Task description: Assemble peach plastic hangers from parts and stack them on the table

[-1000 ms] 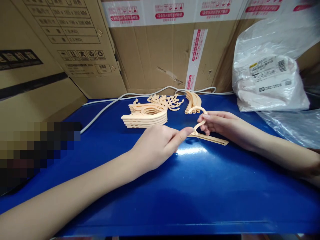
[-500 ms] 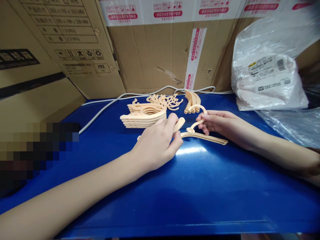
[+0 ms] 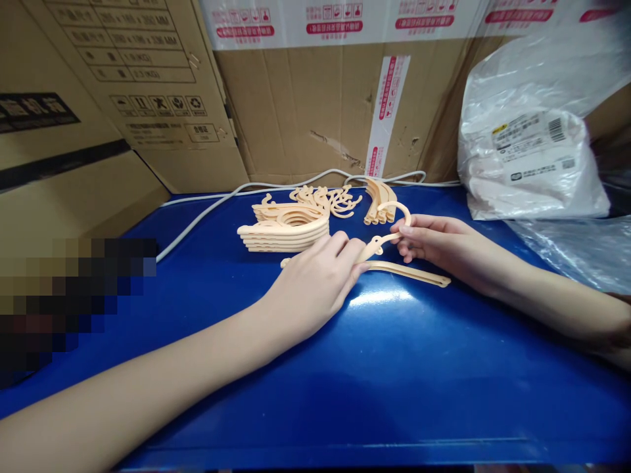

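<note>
Between thumb and fingers, my left hand (image 3: 320, 282) grips a cream plastic hanger arm (image 3: 365, 253), most of it hidden behind the hand. My right hand (image 3: 434, 243) pinches a curved hanger hook (image 3: 408, 217); the hook's lower end meets the tip of the arm. Just below them a second hanger arm (image 3: 411, 272) lies on the blue table, partly covered by my left hand. Beyond my left hand sits a stack of hanger arms (image 3: 283, 235), with a heap of loose hooks (image 3: 328, 199) behind it. More hanger arms (image 3: 379, 200) lie side by side to the right.
Cardboard boxes (image 3: 305, 112) wall off the back and left of the blue table (image 3: 345, 394). A white cable (image 3: 197, 226) runs along the back edge. At the right stands a clear plastic bag (image 3: 532, 164) with a label, with more plastic film in front.
My left hand has tilted the hanger arm and brought its tip to the hook. The hook's lower end, apart from the arm before, now meets it.
</note>
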The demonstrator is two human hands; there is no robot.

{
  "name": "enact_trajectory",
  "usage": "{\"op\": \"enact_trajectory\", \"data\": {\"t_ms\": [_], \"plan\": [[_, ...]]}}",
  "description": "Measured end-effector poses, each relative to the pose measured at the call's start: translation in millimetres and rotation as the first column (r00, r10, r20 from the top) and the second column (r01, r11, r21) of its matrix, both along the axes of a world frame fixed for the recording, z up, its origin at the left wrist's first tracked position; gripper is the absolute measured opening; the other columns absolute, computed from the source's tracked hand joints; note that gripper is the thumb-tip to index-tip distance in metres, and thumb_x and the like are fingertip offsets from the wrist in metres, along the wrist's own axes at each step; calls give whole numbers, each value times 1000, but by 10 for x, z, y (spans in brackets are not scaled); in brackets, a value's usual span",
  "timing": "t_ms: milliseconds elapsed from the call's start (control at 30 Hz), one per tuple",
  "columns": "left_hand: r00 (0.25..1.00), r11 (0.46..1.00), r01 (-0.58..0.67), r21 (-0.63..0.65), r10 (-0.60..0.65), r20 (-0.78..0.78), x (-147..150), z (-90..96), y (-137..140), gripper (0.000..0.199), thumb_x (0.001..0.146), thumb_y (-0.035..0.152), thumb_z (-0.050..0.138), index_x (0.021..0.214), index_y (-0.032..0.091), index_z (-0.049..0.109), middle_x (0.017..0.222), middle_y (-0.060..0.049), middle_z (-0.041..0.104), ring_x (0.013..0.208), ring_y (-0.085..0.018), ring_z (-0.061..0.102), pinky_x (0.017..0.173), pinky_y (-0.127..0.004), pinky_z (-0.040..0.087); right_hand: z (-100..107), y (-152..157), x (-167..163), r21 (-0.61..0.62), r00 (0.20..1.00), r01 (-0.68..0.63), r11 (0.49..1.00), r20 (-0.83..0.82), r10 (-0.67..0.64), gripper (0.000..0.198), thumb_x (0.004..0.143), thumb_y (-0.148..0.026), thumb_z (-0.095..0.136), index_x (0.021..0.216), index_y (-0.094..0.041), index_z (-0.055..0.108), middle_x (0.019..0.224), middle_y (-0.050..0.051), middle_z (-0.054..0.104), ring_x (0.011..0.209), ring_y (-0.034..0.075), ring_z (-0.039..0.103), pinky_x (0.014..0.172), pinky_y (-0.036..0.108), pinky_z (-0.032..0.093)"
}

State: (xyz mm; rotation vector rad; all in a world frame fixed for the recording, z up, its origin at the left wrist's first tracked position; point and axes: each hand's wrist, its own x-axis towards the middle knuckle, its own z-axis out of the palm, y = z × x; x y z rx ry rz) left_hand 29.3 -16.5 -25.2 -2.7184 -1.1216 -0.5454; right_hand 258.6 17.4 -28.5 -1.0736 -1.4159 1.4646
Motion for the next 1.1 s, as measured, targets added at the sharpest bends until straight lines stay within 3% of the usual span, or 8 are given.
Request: {"op": "enact_trajectory", "data": {"t_ms": [200, 367, 500, 700, 1100], "plan": [[999, 999, -35, -25, 34, -23, 1, -4, -11, 25, 103, 25, 33, 108, 14, 55, 92, -5, 65, 84, -20, 61, 74, -30, 47, 2, 6, 5, -32, 999, 4, 999, -47, -5, 13, 77, -31, 76, 85, -22, 71, 88, 1, 70, 73, 10, 60, 71, 24, 50], [996, 993, -77, -90, 72, -56, 9, 1, -12, 32, 103, 29, 29, 109, 13, 56, 103, -9, 66, 91, -22, 62, 76, -32, 48, 13, -14, -7, -42, 999, 31, 999, -36, -32, 24, 76, -31, 77, 96, -23, 67, 87, 0, 70, 70, 9, 59, 71, 25, 51], [999, 999, -19, -28, 19, -27, 5, -13, 1, 32, 103, 28, 30, 114, 12, 56, 107, -9, 66, 97, -23, 60, 84, -34, 47, 37, -28, -29, -44, 999, 31, 999, -37, -32, 35, 74, -30, 79, 104, -20, 64, 87, 1, 70, 69, 9, 59, 70, 24, 50], [1000, 995, 1, 98, -2, 11, -12, -51, 23, 34, 103, 27, 33, 122, 10, 55, 105, -8, 67, 96, -23, 60, 84, -34, 48, 24, -23, -14, -36, 995, 72, 997, -72, -74, 52, 73, -29, 79, 120, -22, 56, 85, -1, 69, 66, 9, 56, 68, 25, 50], [999, 994, 29, 107, -32, 26, -19, -57, 23, 32, 102, 24, 35, 120, 9, 56, 101, -7, 67, 91, -22, 60, 81, -33, 49, 8, -18, 11, 4, 999, 15, 1000, -37, -15, 57, 77, -32, 77, 129, -28, 54, 88, -1, 67, 69, 10, 55, 69, 26, 50]]}}
